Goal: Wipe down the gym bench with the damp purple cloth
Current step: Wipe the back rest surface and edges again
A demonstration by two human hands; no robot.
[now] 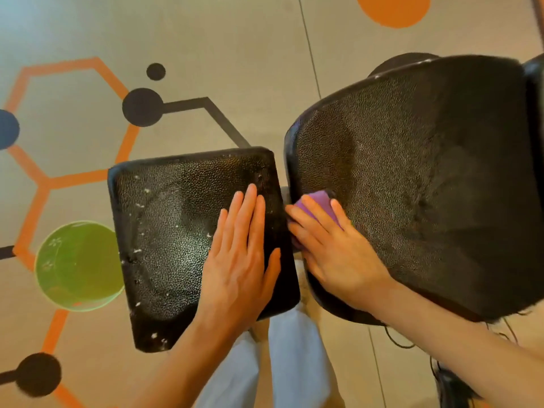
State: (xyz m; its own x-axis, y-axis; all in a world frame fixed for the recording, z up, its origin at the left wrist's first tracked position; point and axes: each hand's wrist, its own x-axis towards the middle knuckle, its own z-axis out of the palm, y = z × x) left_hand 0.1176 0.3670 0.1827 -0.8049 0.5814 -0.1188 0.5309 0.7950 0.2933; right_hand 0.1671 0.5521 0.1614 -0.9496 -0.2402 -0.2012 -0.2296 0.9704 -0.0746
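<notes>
The gym bench has two black textured pads. The smaller seat pad (pixel 164 231) lies at centre left, flecked with white specks. The larger back pad (pixel 426 172) fills the right side. My left hand (pixel 241 254) lies flat on the seat pad's right part, fingers straight and together. My right hand (pixel 332 245) presses the purple cloth (pixel 319 203) onto the back pad's lower left corner, beside the gap between the pads. Most of the cloth is hidden under my fingers.
A green round basin (pixel 78 266) stands on the floor left of the seat pad. The grey floor carries orange hexagon lines and black dots. My light trouser legs (pixel 294 363) show below the pads. Dark cables (pixel 441 372) lie at the lower right.
</notes>
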